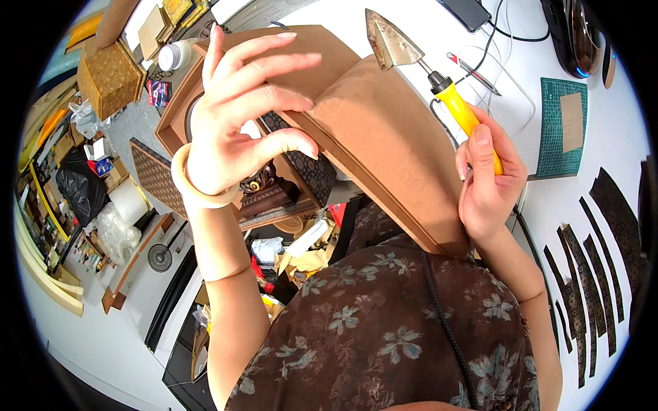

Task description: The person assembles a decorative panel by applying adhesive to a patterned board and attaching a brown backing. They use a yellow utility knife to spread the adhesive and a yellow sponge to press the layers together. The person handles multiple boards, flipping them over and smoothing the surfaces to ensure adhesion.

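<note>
My right hand (490, 175) is wrapped round the yellow handle of a trowel-shaped tool (460, 113). Its pointed, stained metal blade is held up to the far left, above a large brown leather-like piece (391, 130). That piece has a folded, raised edge and leans against my body. My left hand (243, 120) is raised over the piece's left edge, fingers stretched and thumb apart, holding nothing. A pale bangle (195, 181) circles the left wrist. Behind that hand, partly hidden, stands an open brown case (175, 113) with a dark carved wooden object (264, 192) inside.
Several dark patterned strips (589, 294) lie on the white table at right, below a green cutting mat (548, 154). A phone (466, 12), cables and a red-and-grey pen (480, 75) are at the far side. At left are a white-capped bottle (171, 56), a brown hexagonal box (110, 79) and clutter.
</note>
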Motion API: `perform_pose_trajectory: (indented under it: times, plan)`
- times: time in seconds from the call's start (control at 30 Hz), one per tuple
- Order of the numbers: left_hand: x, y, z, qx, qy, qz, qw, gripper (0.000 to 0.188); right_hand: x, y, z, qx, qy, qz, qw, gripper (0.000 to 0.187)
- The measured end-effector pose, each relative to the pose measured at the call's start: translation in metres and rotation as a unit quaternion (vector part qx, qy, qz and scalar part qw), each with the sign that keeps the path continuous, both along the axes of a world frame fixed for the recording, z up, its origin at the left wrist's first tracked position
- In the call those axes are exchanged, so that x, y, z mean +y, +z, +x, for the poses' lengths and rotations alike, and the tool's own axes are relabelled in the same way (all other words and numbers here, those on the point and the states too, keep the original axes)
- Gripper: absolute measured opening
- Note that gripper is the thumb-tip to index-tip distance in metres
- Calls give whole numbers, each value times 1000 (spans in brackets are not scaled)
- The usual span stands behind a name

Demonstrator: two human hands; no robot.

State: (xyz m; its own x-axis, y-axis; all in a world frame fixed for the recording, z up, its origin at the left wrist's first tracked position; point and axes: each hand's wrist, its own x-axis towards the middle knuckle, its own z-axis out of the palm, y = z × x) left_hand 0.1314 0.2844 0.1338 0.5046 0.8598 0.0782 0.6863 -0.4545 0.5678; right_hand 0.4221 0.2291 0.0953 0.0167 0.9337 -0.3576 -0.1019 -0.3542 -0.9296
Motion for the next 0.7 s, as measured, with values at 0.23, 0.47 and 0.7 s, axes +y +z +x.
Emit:
perform_pose_trajectory:
  times: [0.23, 0.47, 0.7]
  plan:
    - [1, 1, 1, 3, -3, 2, 1000, 40, 0, 5, 8, -40, 12, 15, 999, 33]
    - [1, -5, -5, -21, -23, -12, 999, 43, 16, 54, 34, -312, 196, 258, 893, 33]
    - [4, -6, -3, 38, -28, 13, 999, 43, 15, 92, 44, -259, 303, 125, 908, 29]
